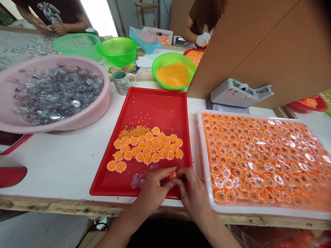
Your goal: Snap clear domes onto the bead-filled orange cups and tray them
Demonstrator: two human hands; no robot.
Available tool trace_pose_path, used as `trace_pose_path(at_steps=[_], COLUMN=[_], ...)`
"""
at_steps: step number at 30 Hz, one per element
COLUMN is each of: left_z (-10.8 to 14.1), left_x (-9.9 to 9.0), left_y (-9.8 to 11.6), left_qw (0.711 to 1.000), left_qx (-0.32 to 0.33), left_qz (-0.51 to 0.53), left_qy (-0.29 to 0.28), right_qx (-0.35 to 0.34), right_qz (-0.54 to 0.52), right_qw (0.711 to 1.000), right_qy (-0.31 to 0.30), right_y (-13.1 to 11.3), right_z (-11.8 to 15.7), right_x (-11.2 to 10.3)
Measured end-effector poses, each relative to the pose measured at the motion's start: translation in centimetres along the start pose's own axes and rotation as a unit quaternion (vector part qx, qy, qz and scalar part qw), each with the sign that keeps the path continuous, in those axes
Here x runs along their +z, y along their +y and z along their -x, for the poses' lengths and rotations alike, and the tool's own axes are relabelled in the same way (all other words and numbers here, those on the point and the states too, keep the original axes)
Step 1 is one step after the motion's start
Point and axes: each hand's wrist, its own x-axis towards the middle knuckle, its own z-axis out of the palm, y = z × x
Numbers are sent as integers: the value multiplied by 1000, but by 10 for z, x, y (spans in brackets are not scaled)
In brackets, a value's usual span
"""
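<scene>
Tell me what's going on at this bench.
The person's left hand and right hand together hold a small orange piece over the near end of the red tray. By the left hand lie a few clear plastic pieces; farther up are orange cups with yellowish beads inside, and a heap of loose beads. At right, a white tray holds rows of similar orange items; at left stands a pink basin of clear plastic items.

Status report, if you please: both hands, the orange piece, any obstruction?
Left hand and right hand both at small orange piece, over red tray. Clear covers beside left hand. No obstruction visible.
</scene>
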Motion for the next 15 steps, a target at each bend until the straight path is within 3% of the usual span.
trace_pose_path(at_steps=[3,8,15], left_z=[2,8,12], left_x=[1,3,4], left_y=[-2,-3,-4], left_qw=[998,996,995], left_qx=[4,25,23], left_qz=[48,66,30], left_qy=[36,55,93], right_qx=[52,31,-5], right_qz=[-45,-82,-41], right_qw=[998,996,999], right_qy=[1,0,7], right_y=[-1,-4,-9], right_z=[-1,-2,3], right_x=[-1,-7,-6])
